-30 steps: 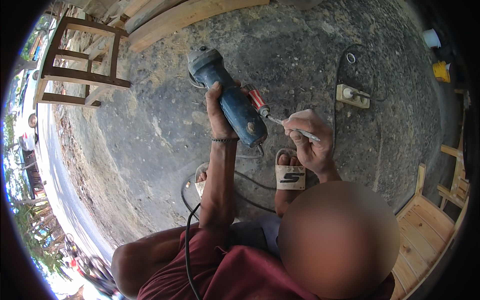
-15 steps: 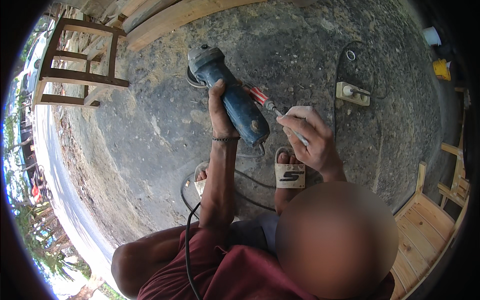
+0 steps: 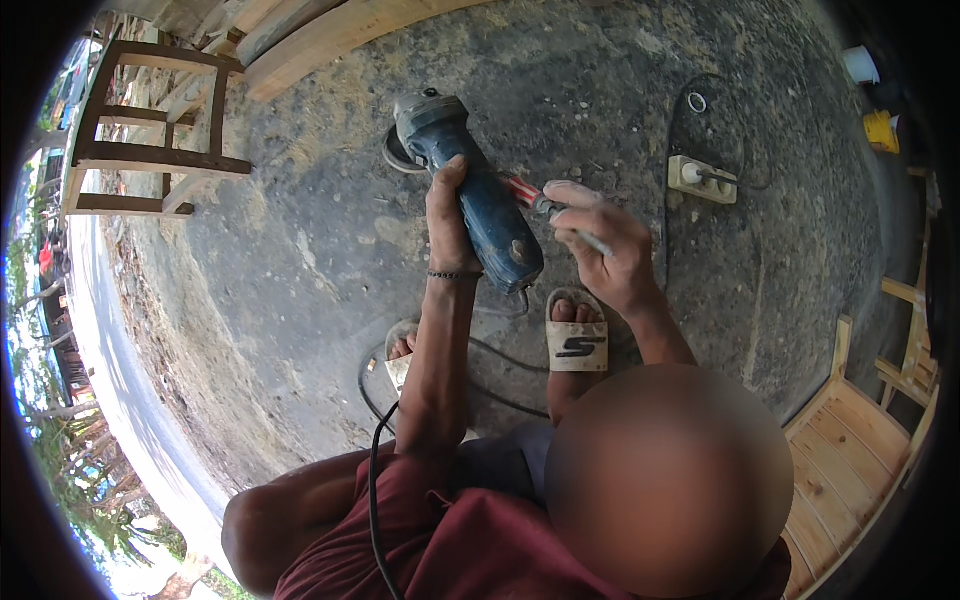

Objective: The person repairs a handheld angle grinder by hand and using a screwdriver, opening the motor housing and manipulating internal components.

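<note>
A dusty dark-blue angle grinder (image 3: pixel 495 225) lies slanted across my left hand (image 3: pixel 450 225), whose thumb wraps over its body. The grinder's head with its round disc (image 3: pixel 403 155) points away and to the left. My right hand (image 3: pixel 608 240) is closed on a slim metal tool (image 3: pixel 522 190) with a red-and-white striped handle and a grey collar. One end of that handle disappears behind the grinder body, so I cannot tell whether my left fingers touch it. A grey metal end pokes out below my right fingers; its exact kind is not clear.
A white power strip (image 3: pixel 703 180) with a plug lies right on the rough floor. Black cord (image 3: pixel 375 480) runs across my lap and near my sandals (image 3: pixel 578 345). A wooden frame (image 3: pixel 165 155) stands far left, a slatted wooden piece (image 3: pixel 850 440) at right, a yellow container (image 3: pixel 881 131) beyond.
My right hand has slid up and left along the tool, closer to its collar and the grinder. The grinder and left hand have shifted slightly right.
</note>
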`<action>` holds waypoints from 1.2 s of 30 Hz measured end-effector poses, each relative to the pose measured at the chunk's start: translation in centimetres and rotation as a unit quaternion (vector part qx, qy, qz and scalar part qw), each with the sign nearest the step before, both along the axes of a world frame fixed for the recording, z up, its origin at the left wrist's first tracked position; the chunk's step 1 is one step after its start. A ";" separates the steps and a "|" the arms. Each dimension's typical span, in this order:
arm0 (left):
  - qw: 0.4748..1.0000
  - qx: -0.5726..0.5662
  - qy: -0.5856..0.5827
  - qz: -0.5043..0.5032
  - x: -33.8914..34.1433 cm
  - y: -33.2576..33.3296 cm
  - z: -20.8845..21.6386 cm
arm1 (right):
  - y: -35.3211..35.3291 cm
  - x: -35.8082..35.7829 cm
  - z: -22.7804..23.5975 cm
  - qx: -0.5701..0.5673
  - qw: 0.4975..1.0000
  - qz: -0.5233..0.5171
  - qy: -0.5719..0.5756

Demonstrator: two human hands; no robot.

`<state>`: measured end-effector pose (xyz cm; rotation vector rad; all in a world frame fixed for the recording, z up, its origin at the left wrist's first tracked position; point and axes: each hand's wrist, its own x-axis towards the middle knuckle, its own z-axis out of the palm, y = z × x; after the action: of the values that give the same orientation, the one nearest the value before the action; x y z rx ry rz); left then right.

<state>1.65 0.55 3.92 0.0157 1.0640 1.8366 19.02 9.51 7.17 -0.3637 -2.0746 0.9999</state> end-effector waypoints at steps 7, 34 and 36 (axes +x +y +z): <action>0.994 0.002 -0.093 -0.048 0.9 0.4 -0.8 | 1.4 -0.4 0.7 0.018 0.998 0.023 -0.056; 1.000 -0.005 0.000 0.027 -5.7 -3.5 2.0 | 2.7 1.7 -5.6 -0.046 0.989 -0.091 -0.110; 0.999 -0.017 0.007 0.030 -5.6 -3.4 1.8 | 2.7 1.8 -5.4 -0.055 0.986 -0.104 -0.120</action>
<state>-3.91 -2.82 5.75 -0.0236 1.1167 1.8744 20.82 12.24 1.81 -0.7755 -2.1438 0.9840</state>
